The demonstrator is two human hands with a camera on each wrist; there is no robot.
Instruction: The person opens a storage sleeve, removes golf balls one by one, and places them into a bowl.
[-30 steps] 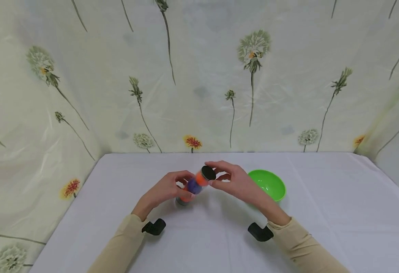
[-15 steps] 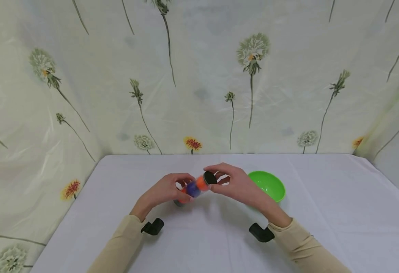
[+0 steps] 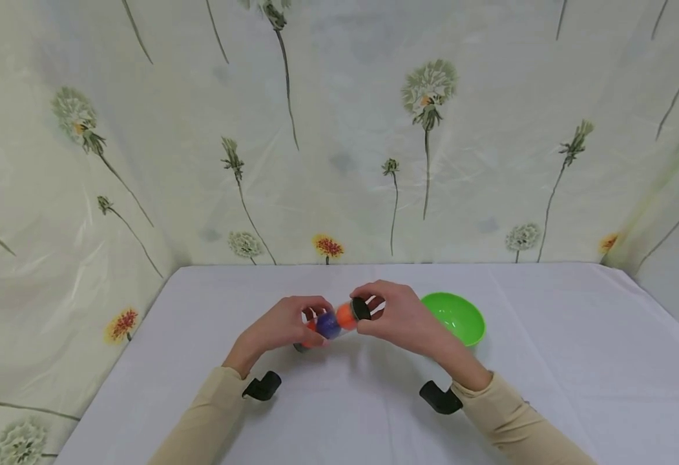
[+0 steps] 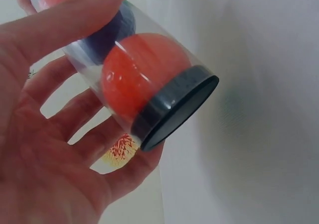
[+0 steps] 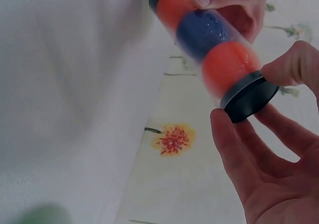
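Observation:
A clear plastic tube (image 3: 328,325) of balls is held tilted above the table, its right end higher in the head view. Inside, a dark blue ball (image 5: 202,32) sits between two orange balls (image 5: 230,67). Both ends carry black caps, the lower left one (image 4: 174,109) plain in the left wrist view. My left hand (image 3: 281,326) grips the tube's body, thumb on the near side and fingers behind. With thumb and fingertips my right hand (image 3: 400,320) pinches the black cap (image 5: 251,97) at the upper right end.
Just behind the right hand stands a bright green bowl (image 3: 461,316). A white cloth (image 3: 339,413) covers the table. Flower-patterned sheeting (image 3: 339,129) rises along the back and sides. Black curved pieces (image 3: 263,386) stick out at both cuffs.
The tube has tipped flatter, its right end sinking and turning to the right. My right hand has moved slightly down with the cap; the left hand keeps its grip.

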